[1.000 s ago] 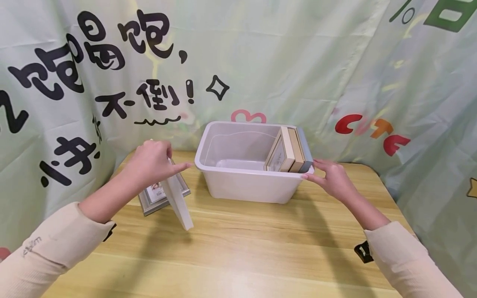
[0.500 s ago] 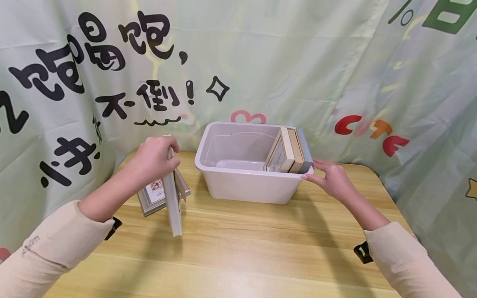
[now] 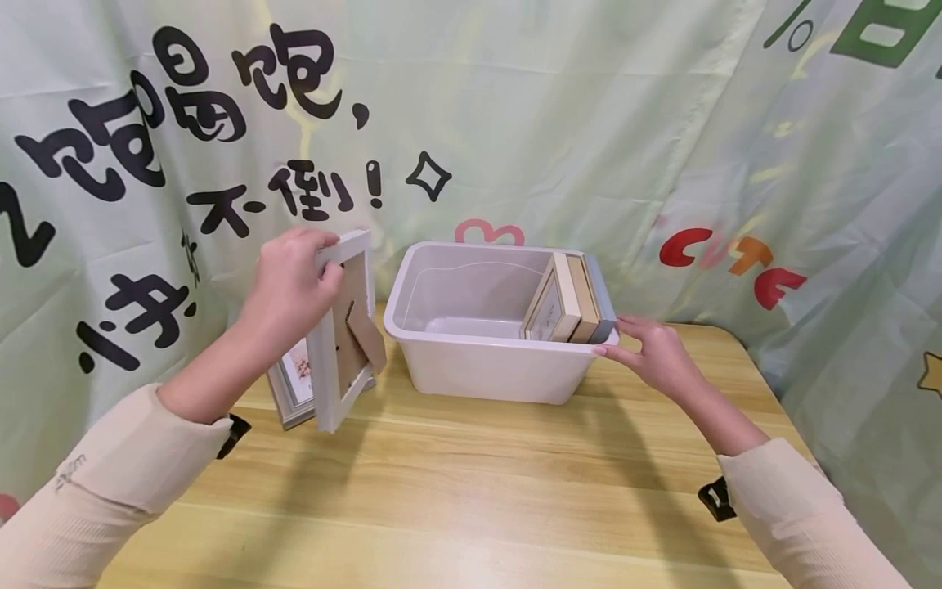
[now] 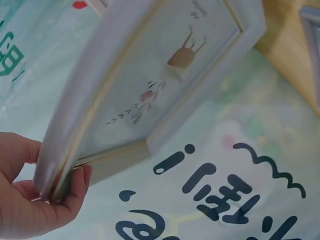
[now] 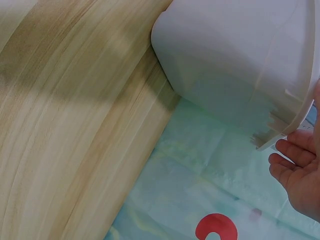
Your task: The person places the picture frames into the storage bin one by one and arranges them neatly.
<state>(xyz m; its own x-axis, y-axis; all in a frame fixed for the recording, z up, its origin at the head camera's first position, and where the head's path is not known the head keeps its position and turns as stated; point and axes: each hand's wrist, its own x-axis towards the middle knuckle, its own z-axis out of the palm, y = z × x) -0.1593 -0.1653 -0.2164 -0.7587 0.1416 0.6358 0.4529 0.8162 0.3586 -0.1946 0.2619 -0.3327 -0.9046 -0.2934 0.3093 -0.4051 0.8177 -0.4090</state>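
Observation:
My left hand (image 3: 289, 286) grips the top edge of a white picture frame (image 3: 326, 384), held upright above the table's left side. Its brown backing and a folded-out stand (image 3: 365, 335) face the bin in the head view. From the left wrist, the frame's front shows a small animal print (image 4: 182, 57). At the other end, my right hand (image 3: 666, 358) holds the right rim of a pale grey plastic bin (image 3: 486, 370), thumb on the front corner. Inside the bin's right end stand a cream picture frame (image 3: 570, 294), a tan one (image 3: 586, 298) and a blue-grey one (image 3: 602, 294).
A silver picture frame (image 3: 285, 401) lies on the wooden table (image 3: 471, 491) behind the white one, partly hidden by it. A printed curtain (image 3: 574, 147) hangs close behind the table and bin.
My left hand has raised the white frame and turned it, so its backing and stand now show instead of its thin edge. The right hand and the bin have stayed put.

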